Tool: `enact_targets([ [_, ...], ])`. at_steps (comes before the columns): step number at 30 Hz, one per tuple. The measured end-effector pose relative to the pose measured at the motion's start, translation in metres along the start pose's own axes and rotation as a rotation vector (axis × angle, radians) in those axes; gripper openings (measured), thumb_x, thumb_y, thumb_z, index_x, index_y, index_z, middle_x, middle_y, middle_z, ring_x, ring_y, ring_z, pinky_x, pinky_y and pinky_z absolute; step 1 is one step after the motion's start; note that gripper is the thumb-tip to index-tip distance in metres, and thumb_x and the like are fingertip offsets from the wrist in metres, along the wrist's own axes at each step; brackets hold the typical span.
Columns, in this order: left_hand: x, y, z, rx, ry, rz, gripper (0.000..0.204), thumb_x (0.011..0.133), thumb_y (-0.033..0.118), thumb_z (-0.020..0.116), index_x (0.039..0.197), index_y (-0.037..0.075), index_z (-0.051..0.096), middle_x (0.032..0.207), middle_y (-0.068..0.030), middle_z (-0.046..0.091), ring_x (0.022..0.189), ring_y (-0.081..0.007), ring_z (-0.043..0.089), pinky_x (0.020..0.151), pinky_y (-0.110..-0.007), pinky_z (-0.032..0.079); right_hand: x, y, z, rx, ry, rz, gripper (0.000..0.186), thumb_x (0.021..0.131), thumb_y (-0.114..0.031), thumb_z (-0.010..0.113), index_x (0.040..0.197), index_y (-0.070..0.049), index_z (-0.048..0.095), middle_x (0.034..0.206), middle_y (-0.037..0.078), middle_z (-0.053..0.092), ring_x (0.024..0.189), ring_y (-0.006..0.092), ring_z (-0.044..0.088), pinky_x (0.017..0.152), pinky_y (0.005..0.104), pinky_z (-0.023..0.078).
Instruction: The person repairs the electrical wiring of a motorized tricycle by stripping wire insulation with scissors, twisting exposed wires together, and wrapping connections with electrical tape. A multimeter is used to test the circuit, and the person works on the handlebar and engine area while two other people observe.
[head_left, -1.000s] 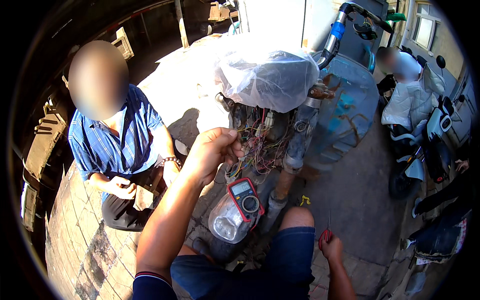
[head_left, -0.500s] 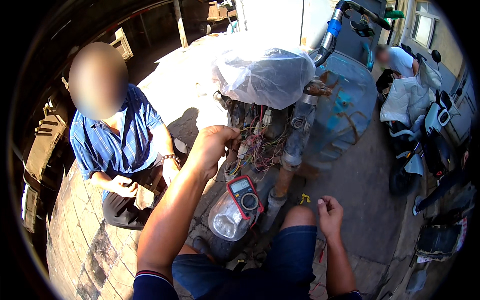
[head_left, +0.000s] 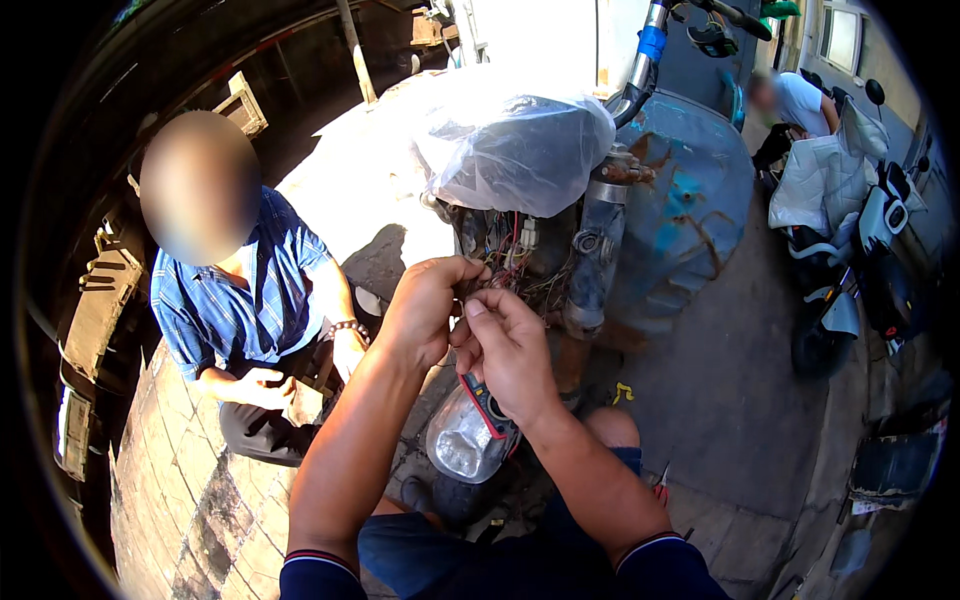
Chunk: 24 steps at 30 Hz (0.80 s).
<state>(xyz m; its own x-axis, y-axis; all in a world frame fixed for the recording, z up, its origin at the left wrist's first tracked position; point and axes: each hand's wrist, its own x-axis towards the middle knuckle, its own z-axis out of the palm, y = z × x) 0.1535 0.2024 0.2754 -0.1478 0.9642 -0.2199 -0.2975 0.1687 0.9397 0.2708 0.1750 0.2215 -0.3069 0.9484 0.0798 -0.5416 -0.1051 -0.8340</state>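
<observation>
Both my hands meet at a tangle of coloured wires [head_left: 532, 282] on the front of a stripped vehicle. My left hand [head_left: 425, 310] pinches wires; my right hand [head_left: 505, 355] is closed just beside it, its fingertips on a thin wire, though the exact piece is hard to see. Beneath my right hand a red-rimmed multimeter [head_left: 488, 410], partly hidden, lies on a silvery plastic-covered part [head_left: 460, 450]. A bag-covered housing [head_left: 515, 155] sits above the wires, next to a grimy metal tube [head_left: 590, 270]. Red-handled pliers or scissors [head_left: 661, 490] lie by my right forearm.
A person in a checked shirt [head_left: 230, 310] sits at the left; another [head_left: 805, 105] bends over a parked scooter [head_left: 830, 330] at right. A bent handlebar [head_left: 645, 60] rises above a rusty blue panel [head_left: 685, 220]. A yellow item [head_left: 622, 390] lies on the pavement.
My right hand has let go of the red-handled tool and moved up and left to join my left hand at the wires, now covering much of the multimeter.
</observation>
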Motion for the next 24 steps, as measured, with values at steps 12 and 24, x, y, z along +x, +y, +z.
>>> enact_targets([
  [12, -0.007, 0.004, 0.002, 0.002, -0.073, -0.073, 0.020, 0.101, 0.020, 0.055, 0.102, 0.000, 0.062, 0.079, -0.0121, 0.063, 0.046, -0.0247, 0.059, 0.030, -0.037, 0.047, 0.001, 0.004, 0.005, 0.117, 0.044, 0.003, 0.019, 0.108, -0.013, 0.057, 0.122, -0.002, 0.061, 0.075, 0.002, 0.060, 0.055, 0.0086, 0.053, 0.049, 0.0238, 0.044],
  [24, -0.003, -0.002, 0.007, -0.080, -0.055, -0.027, 0.020, 0.100, 0.011, 0.056, 0.092, -0.005, 0.063, 0.070, -0.0107, 0.062, 0.037, -0.0158, 0.047, 0.034, -0.029, 0.038, 0.001, 0.009, 0.014, 0.312, 0.102, -0.031, 0.028, 0.105, -0.022, 0.052, 0.079, -0.010, 0.052, 0.071, -0.001, 0.050, 0.054, 0.0082, 0.044, 0.046, 0.0239, 0.036],
])
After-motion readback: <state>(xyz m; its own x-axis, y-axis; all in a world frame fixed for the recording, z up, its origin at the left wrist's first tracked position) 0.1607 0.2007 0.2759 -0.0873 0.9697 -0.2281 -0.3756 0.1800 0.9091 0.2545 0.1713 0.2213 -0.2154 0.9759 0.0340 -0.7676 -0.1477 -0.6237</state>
